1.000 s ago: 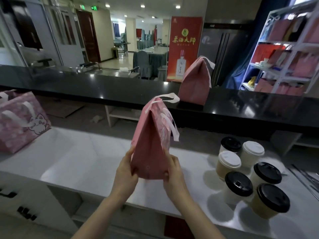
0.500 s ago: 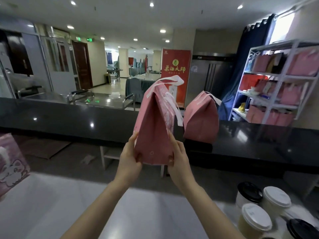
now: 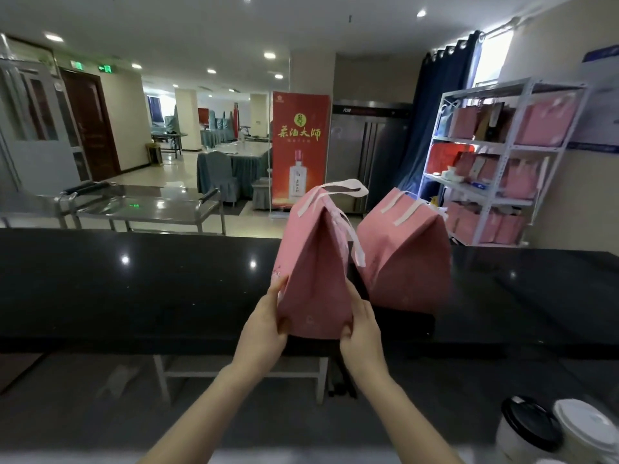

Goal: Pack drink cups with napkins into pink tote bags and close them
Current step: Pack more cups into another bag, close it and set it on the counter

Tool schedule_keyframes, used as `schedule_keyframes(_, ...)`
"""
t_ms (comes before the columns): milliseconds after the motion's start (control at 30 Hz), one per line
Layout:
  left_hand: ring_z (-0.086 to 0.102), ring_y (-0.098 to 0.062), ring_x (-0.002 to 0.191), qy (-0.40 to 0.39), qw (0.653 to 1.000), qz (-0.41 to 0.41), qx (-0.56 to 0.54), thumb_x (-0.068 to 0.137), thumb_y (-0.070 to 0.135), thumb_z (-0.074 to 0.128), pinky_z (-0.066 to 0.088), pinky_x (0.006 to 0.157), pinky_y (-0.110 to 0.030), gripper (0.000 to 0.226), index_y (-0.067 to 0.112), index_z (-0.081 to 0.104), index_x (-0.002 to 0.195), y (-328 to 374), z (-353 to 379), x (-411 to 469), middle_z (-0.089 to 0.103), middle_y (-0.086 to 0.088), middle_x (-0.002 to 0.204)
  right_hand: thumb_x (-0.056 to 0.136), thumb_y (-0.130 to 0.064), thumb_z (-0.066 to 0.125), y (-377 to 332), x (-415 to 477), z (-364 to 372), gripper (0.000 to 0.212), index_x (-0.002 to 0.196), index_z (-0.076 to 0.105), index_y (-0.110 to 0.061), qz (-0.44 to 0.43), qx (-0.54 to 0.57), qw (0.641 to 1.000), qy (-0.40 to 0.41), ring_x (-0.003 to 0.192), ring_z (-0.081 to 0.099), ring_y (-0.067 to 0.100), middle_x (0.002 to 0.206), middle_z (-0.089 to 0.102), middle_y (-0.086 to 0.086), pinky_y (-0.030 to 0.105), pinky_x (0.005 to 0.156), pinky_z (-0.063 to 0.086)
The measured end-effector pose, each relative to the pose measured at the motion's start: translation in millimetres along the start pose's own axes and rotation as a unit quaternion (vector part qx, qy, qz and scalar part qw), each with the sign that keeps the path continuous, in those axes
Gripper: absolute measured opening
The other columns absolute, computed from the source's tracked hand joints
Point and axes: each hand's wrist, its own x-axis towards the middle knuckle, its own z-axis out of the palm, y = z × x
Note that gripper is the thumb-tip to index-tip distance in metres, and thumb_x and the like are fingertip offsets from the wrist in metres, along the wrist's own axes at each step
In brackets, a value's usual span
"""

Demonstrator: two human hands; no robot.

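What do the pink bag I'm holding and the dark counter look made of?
The bag is likely matte non-woven fabric: soft creases, no shine. The counter is probably polished black stone: it mirrors ceiling lights as sharp glints.

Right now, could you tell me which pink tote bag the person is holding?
The left pink tote bag: left hand and right hand grip its lower sides. The right pink tote bag stands untouched on the black counter.

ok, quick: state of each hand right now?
Left hand: holding the closed pink tote bag at its lower left edge.
Right hand: holding the same bag at its lower right edge.
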Motion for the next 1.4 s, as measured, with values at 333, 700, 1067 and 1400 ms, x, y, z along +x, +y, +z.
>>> schedule_keyframes(333, 0.057, -0.023, 0.117, -0.045, 0.997, 0.000, 0.058, 0.088, 0.007, 0.055, 0.052, 0.089, -0.043, 0.087, 0.051, 0.007, 0.145, -23.2, 22.2, 62.7, 0.044, 0.000, 0.146, 0.086, 0.009, 0.041, 27.8, 51.5, 25.4, 0.092, 0.139, 0.018, -0.063, 0.045, -0.057, 0.995, 0.062, 0.089, 0.041, -0.009, 0.121, 0.043, -0.012, 0.013, 0.084, 0.035)
schedule_keyframes(700, 0.048, -0.005, 0.120, -0.005, 0.996, -0.031, 0.081, 0.086, 0.022, 0.068, 0.041, 0.092, -0.022, 0.080, 0.044, 0.020, 0.147, -18.3, 0.4, 26.6, 0.046, 0.012, 0.138, 0.087, 0.002, 0.057, 15.2, 9.0, 9.0, 0.085, 0.144, 0.021, -0.050, -0.008, -0.033, 0.998, 0.051, 0.115, 0.040, -0.003, 0.130, 0.038, -0.014, 0.013, 0.098, 0.030)
schedule_keyframes(1067, 0.063, 0.002, 0.087, 0.177, 0.949, -0.171, 0.197, 0.085, 0.011, 0.067, 0.053, 0.082, -0.029, 0.021, 0.026, 0.068, 0.100, -43.8, -148.7, -157.1, 0.068, 0.016, 0.092, 0.086, -0.007, 0.063, -75.5, -70.7, 114.3, 0.047, 0.130, 0.056, -0.024, -0.251, -0.029, 0.937, -0.242, 0.123, 0.039, -0.001, 0.132, 0.046, -0.011, 0.001, 0.100, 0.022)
schedule_keyframes(1400, 0.064, 0.001, 0.082, 0.351, 0.850, -0.284, 0.272, 0.080, 0.005, 0.070, 0.047, 0.074, -0.013, 0.024, 0.028, 0.070, 0.088, -75.9, -322.6, -288.0, 0.067, 0.019, 0.083, 0.092, -0.017, 0.056, -198.2, -142.9, 262.9, 0.036, 0.126, 0.054, -0.026, -0.413, 0.018, 0.820, -0.396, 0.121, 0.042, 0.005, 0.131, 0.045, -0.012, 0.017, 0.097, 0.038)
